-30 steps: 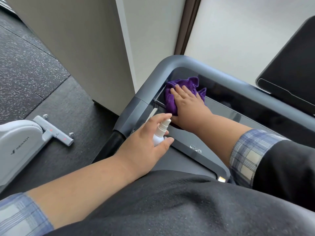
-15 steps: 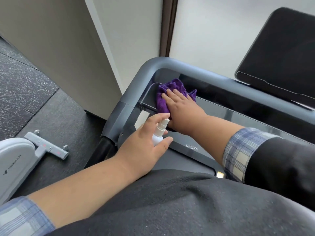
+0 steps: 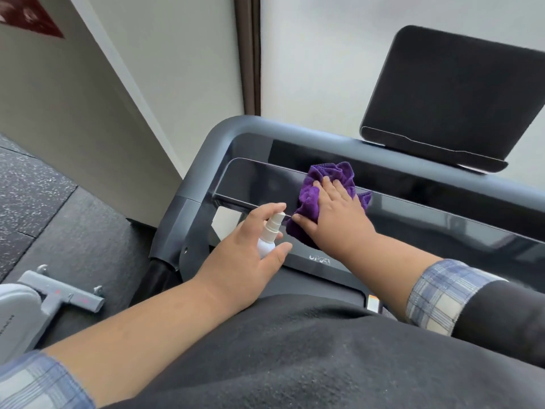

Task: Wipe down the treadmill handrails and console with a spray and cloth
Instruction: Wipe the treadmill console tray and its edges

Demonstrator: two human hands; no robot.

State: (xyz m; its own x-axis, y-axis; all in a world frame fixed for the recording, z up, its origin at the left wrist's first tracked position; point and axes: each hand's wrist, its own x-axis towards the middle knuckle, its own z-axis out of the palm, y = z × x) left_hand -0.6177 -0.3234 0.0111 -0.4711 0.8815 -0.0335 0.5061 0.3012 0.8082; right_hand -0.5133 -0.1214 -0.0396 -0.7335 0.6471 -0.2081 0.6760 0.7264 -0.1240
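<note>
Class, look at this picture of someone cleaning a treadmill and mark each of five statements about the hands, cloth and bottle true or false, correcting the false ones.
1. The right hand presses flat on a crumpled purple cloth. True.
2. The left hand holds a small white spray bottle. True.
3. The cloth lies on the speckled floor. False: it lies on the glossy black console panel of the treadmill.
4. The dark rectangular screen is being wiped. False: nothing touches it; the cloth is lower down, to its left.
5. The bottle stands on the console. False: it is held in the left hand's grip.
</note>
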